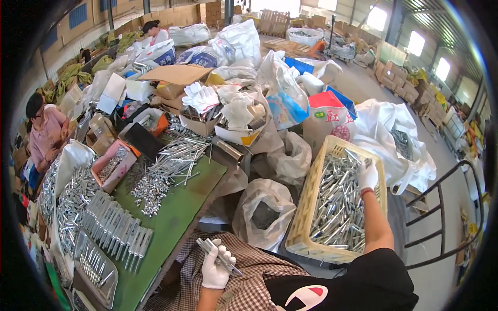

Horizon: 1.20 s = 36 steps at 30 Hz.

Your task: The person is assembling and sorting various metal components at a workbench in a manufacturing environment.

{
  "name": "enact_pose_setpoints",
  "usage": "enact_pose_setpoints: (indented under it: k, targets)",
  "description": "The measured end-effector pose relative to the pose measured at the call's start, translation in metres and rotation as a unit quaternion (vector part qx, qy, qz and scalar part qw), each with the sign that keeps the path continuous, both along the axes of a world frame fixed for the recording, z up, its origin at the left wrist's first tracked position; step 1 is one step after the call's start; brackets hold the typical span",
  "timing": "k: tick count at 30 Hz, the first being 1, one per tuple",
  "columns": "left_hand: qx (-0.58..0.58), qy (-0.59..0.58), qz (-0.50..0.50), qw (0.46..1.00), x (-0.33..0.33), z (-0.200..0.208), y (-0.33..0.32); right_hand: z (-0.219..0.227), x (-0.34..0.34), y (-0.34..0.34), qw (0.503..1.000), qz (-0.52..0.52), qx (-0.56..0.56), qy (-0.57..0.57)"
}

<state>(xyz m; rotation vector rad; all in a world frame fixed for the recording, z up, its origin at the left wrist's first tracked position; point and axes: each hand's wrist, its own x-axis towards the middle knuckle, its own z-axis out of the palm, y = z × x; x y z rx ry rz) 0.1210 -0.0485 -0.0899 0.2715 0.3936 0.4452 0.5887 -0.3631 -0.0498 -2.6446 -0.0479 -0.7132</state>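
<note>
My left hand (216, 269), in a white glove, is closed round several metal anchor bolts (206, 245) in front of the checked apron. Their ends stick out on both sides of the fingers. On the right, my right hand (368, 176), also gloved, is over the far right part of a pale yellow plastic crate (296, 228). A heap of loose anchor bolts (334, 202) lies in that crate. The right fingers are curled about a bolt (353, 155) at the heap's top; part of the grip is hidden.
A green-topped table (176, 207) carries rows of anchor bolts (114, 228), a metal tray (96, 269), and piles of rods (179, 155) and nuts (150, 192). White sacks (264, 207) stand between table and crate. A metal rail (441, 217) is at right. A co-worker (46, 129) sits far left.
</note>
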Motion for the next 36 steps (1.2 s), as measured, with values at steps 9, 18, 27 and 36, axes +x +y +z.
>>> enact_pose_setpoints:
  k: [9, 18, 27, 36]
  targets:
    - [-0.001, -0.011, 0.004, 1.000, 0.003, 0.002, 0.000, 0.013, 0.012, 0.052, 0.854, 0.380, 0.316, 0.164]
    - [0.087, 0.028, -0.031, 0.995, 0.004, 0.007, -0.013, 0.042, -0.297, 0.254, 0.635, 0.648, 0.081, 0.412]
    - [0.008, -0.036, 0.035, 0.999, -0.007, -0.004, 0.001, 0.007, -0.081, 0.114, 0.960, 0.254, 0.015, 0.119]
    - [0.152, 0.053, 0.017, 0.987, 0.007, 0.028, -0.011, -0.049, -0.043, -0.014, 0.892, 0.040, -0.195, 0.407]
